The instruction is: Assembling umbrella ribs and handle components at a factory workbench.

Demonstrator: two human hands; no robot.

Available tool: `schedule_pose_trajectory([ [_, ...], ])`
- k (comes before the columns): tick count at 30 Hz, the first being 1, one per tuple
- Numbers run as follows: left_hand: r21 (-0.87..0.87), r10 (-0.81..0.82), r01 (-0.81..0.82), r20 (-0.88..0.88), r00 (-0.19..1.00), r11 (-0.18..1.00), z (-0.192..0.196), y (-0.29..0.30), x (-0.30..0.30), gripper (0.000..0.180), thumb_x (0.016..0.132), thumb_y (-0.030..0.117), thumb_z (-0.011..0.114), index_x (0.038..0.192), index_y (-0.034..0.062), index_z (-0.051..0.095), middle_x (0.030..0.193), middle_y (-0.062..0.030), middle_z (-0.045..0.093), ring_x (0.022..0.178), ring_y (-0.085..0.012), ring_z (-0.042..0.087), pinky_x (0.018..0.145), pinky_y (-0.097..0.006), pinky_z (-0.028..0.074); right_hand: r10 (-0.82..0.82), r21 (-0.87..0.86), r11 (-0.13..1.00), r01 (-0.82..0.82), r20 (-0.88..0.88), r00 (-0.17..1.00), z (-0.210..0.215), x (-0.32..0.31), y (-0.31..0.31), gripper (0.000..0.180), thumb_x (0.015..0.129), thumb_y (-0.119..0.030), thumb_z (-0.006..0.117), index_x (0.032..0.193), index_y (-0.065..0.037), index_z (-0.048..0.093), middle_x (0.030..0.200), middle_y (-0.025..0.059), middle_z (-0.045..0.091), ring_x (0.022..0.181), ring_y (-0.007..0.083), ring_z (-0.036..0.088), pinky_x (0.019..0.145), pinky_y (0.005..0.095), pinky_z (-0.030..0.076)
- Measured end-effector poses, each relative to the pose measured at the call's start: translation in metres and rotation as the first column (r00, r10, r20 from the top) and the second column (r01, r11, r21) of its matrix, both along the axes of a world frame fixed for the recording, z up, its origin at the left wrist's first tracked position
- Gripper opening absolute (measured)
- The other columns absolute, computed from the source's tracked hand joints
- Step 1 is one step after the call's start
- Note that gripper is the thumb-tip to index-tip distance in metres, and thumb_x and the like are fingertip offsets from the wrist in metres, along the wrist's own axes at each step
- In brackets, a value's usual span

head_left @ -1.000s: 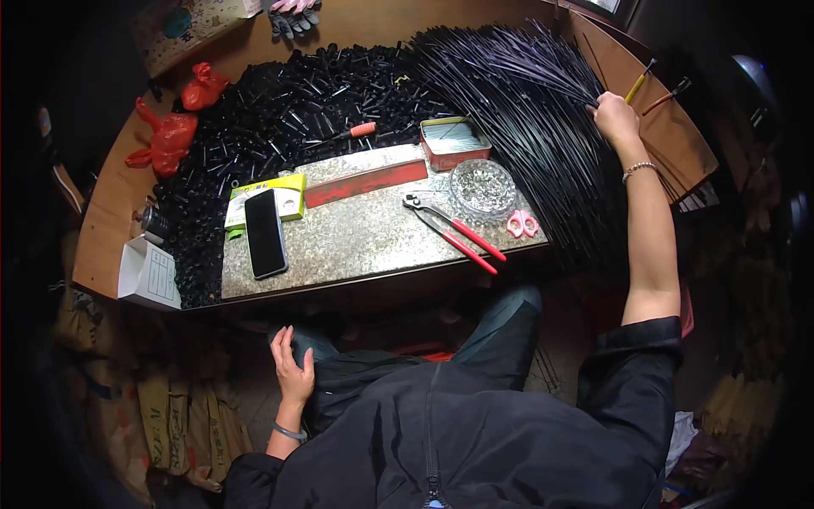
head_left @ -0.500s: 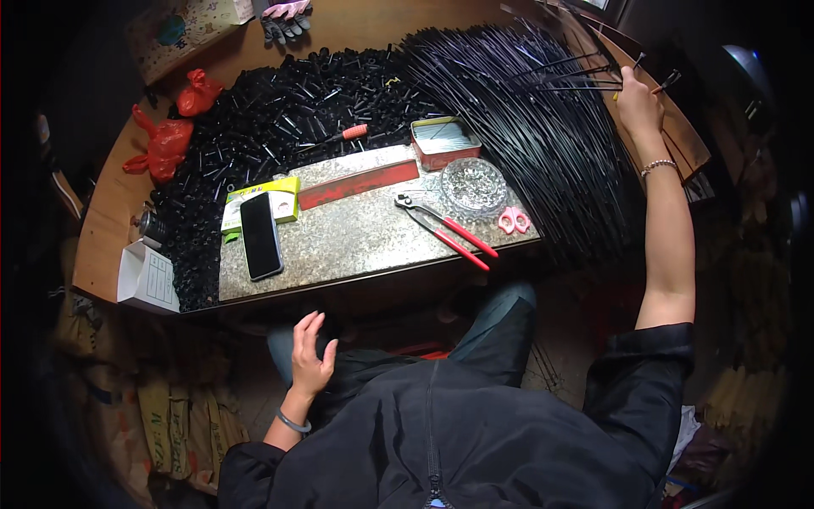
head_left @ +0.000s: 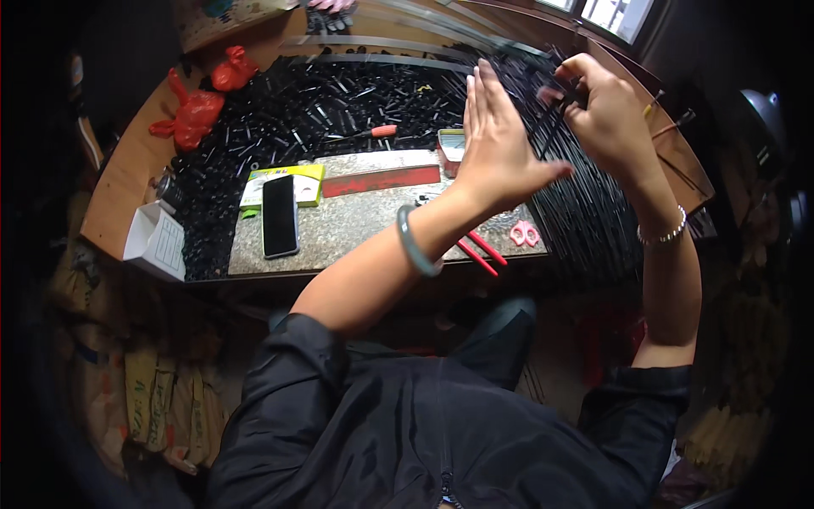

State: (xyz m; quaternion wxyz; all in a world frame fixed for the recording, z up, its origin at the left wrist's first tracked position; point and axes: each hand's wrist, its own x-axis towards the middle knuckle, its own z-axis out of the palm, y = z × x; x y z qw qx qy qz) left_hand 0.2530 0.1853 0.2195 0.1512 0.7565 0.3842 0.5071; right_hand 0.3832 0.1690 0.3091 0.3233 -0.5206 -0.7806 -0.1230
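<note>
We saw a few thin black rods (head_left: pixel 553 125) pinched in the right hand (head_left: pixel 610 119), up near the far-right side of the bench, above the big fan of black rods (head_left: pixel 585 212) lying on the table. Long axis of the held rods ran roughly from upper right down-left, towards the left hand (head_left: pixel 496 140). Right fingers were curled shut on the rods near their upper end; rod count unclear, motion blur. Left hand was held flat, fingers straight and together, palm facing the right hand, gripping nothing, just beside the free ends of the rods but we couldn't tell if it touched them. So left palm was the nearer one to the loose ends, right had the grip. Behind the hands: pile of short black tube pieces (head_left: pixel 322 110), stone slab (head_left: pixel 365 225) w/ black phone (head_left: pixel 280 216), yellow box (head_left: pixel 292 176), red-handled pliers (head_left: pixel 479 250) partly hidden by the left forearm, small pink scissors (head_left: pixel 524 232). Red bags (head_left: pixel 199 106) at far left. Far rods at the top were blurred streaks, ends cut off.
</note>
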Motion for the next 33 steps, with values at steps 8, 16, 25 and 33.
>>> schedule_pose_trajectory([
  [8,0.057,-0.154,0.159,0.695,0.703,0.986,-0.01,0.027,-0.075,0.029,0.073,-0.007,0.05,0.102,-0.0047,0.057,0.07,-0.0034,0.063,0.059,-0.0086,0.059,0.056,-0.023,0.049,0.246,-0.496,0.833,-0.244,-0.063,0.967,-0.008,-0.033,-0.037,0.028,0.08,-0.009,0.062,0.103,0.0,0.048,0.071,0.0145,0.055,0.064,0.0236,0.053,0.061,0.0347,0.043],
  [16,-0.144,0.03,0.105,0.718,0.696,0.984,-0.016,0.019,-0.183,0.024,0.094,0.016,0.046,0.11,-0.0005,0.054,0.079,-0.0098,0.064,0.066,-0.0147,0.063,0.058,-0.024,0.051,0.06,-0.766,0.286,-0.576,-0.586,0.808,-0.08,-0.002,-0.074,0.009,0.088,-0.012,0.056,0.09,-0.003,0.055,0.067,-0.0086,0.046,0.055,-0.0009,0.037,0.047,0.017,0.032],
  [25,-0.105,0.037,0.054,0.71,0.704,0.993,-0.018,0.01,-0.249,0.031,0.095,0.018,0.042,0.119,-0.0008,0.048,0.094,-0.0143,0.061,0.078,-0.0203,0.063,0.067,-0.032,0.054,-0.058,-0.631,0.551,-0.546,-0.682,0.729,-0.065,0.044,-0.068,0.02,0.092,-0.011,0.047,0.108,0.0,0.051,0.059,-0.0075,0.039,0.043,-0.0014,0.029,0.038,0.0141,0.022],
  [33,-0.133,-0.138,0.235,0.505,0.852,0.963,-0.01,-0.029,-0.179,0.034,0.094,0.017,0.046,0.123,0.0008,0.047,0.11,-0.0103,0.057,0.099,-0.0184,0.058,0.083,-0.031,0.051,0.185,-0.472,0.597,-0.649,-0.706,0.683,-0.047,-0.036,-0.037,0.035,0.089,-0.009,0.05,0.123,0.0,0.044,0.075,0.0009,0.057,0.048,-0.001,0.039,0.041,0.0134,0.031],
])
